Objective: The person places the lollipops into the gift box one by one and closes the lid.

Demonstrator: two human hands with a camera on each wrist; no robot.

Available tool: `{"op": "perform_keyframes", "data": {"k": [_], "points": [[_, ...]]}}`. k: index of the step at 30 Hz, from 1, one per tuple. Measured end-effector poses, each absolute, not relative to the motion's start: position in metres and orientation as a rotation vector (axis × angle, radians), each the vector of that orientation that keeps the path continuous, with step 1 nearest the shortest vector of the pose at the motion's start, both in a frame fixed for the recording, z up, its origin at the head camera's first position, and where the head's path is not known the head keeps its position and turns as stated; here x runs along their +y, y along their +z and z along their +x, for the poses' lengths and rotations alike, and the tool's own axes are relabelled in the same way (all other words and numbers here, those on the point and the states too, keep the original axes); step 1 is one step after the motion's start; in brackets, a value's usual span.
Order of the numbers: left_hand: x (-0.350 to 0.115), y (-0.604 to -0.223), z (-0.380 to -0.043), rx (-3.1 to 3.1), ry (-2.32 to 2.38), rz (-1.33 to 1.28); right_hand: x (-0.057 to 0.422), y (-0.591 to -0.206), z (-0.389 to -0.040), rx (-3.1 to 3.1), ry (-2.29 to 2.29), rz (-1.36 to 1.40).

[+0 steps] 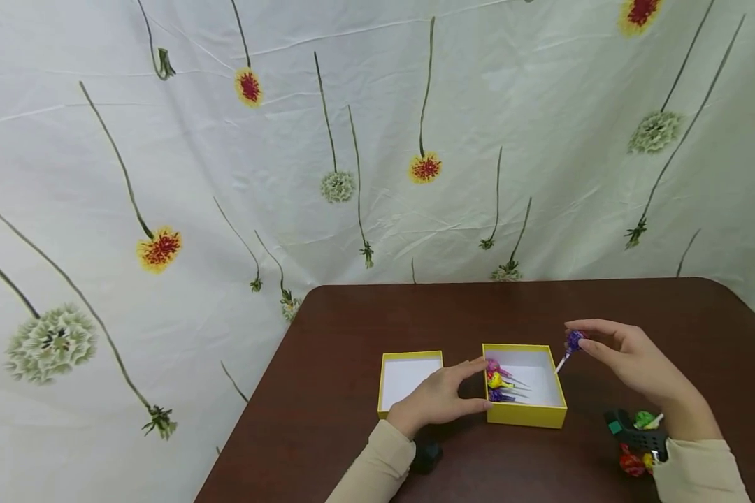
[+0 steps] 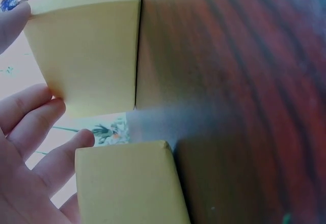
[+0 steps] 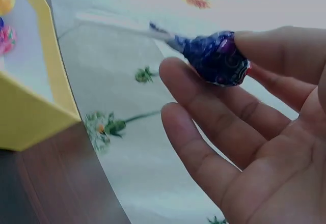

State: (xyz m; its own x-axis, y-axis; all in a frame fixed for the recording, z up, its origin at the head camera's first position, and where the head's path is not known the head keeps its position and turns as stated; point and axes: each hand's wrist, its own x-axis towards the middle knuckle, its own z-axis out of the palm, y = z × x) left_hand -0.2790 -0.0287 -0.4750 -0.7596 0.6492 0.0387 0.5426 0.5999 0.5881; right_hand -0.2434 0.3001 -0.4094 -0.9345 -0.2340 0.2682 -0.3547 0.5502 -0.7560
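Note:
My right hand (image 1: 635, 356) pinches a purple-blue wrapped lollipop (image 3: 216, 58) between thumb and fingers, its white stick pointing toward the yellow box (image 1: 525, 417). In the head view, the stick's end overlaps the box's right rim. The box is open-topped with a white inside. Pink (image 1: 493, 365), yellow (image 1: 495, 381) and purple (image 1: 497, 396) lollipops lie along its left wall, sticks pointing right. My left hand (image 1: 443, 395) rests its spread fingers and thumb at the box's left rim, as the left wrist view (image 2: 30, 137) shows too.
A shallow yellow-edged box part (image 1: 409, 377) with a white inside lies left of the box, partly behind the left hand. Near the right wrist are green (image 1: 644, 419), red (image 1: 631, 462) and yellow (image 1: 649, 461) lollipops. A flowered cloth (image 1: 377, 140) hangs behind the dark wooden table (image 1: 352, 314).

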Motion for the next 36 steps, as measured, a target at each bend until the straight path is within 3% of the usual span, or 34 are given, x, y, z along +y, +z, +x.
{"op": "perform_keyframes", "data": {"k": [10, 25, 36], "points": [[-0.030, -0.474, -0.279, 2.654, 0.879, 0.974, 0.264, -0.411, -0.251, -2.596, 1.548, 0.501], [-0.029, -0.471, -0.280, 2.645, 0.884, 0.991, 0.227, -0.434, -0.266, -2.715, 1.614, 0.893], [-0.028, -0.472, -0.278, 2.656, 0.877, 1.032, 0.211, -0.450, -0.268, -2.801, 1.578, 0.941]]}}
